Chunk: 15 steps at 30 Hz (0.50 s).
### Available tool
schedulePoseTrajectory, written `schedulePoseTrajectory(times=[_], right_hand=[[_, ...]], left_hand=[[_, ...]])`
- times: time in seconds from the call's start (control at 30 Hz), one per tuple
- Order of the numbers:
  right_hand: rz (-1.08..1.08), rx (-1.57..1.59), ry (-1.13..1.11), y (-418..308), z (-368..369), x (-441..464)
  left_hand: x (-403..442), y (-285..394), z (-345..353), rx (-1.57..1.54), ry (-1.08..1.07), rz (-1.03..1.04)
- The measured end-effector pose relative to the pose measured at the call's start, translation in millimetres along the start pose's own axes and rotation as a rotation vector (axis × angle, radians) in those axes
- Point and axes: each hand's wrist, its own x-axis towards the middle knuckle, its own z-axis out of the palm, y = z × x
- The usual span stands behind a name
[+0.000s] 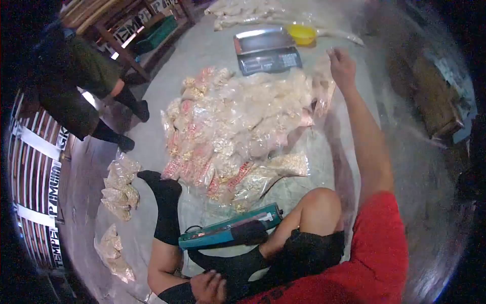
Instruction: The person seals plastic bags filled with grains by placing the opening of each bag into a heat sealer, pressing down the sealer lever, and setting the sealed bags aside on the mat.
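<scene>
My right hand (343, 68) is stretched far forward, right of the pile, its fingers pinched together. Below the fingertips hangs a blurred clear plastic bag (322, 88), which the hand appears to grip near its top. My left hand (208, 287) is low in the view by my leg, fingers loosely bent and apart, with nothing visible in it. Between my legs lies a teal bar-shaped impulse sealer (230, 230). A large pile of clear bags (228, 124), many with red print and pale contents, covers the floor sheet in front of me.
Behind the pile stand a digital scale (268, 50) and a yellow bowl (301, 35). More filled plastic (248, 9) lies at the far edge. Small filled bags (120, 187) rest at left. Another person's legs (96, 91) stand near a wooden rack (119, 48).
</scene>
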Motion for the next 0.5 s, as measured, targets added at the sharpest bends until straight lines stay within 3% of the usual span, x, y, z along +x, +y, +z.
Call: schedulePoseTrajectory(times=[0.13,0.2,0.27,0.3,0.33,0.4,0.43,0.5], right_hand=[[-0.158,0.409,0.040,-122.5,-111.4,-27.0],[-0.478,0.285,0.164,-197.9,-164.7,-50.5],[-0.360,0.406,0.014,-256.7,-210.2,-108.1],[-0.203,0.490,-0.012,-291.4,-227.2,-145.4],[0.088,0.676,-0.081,-318.7,-237.5,-191.7],[0.086,0.787,-0.164,-367.8,-260.0,-265.2],[0.156,0.845,-0.311,-363.3,-255.1,-306.0],[0.317,0.910,-0.605,-355.1,-245.6,-386.1]], left_hand=[[25.6,32.6,-13.0,-0.445,-0.109,0.283],[48.0,54.6,8.2,-0.671,-0.106,0.355],[77.3,85.6,17.8,-0.604,0.009,0.269],[77.4,93.7,22.0,-0.573,0.077,0.271],[72.3,100.5,28.5,-0.429,0.067,0.223],[39.3,90.6,47.4,-0.688,-0.035,0.029],[23.2,85.6,56.7,-0.813,-0.068,-0.077],[-32.7,60.7,35.1,-1.297,-0.314,-0.091]])
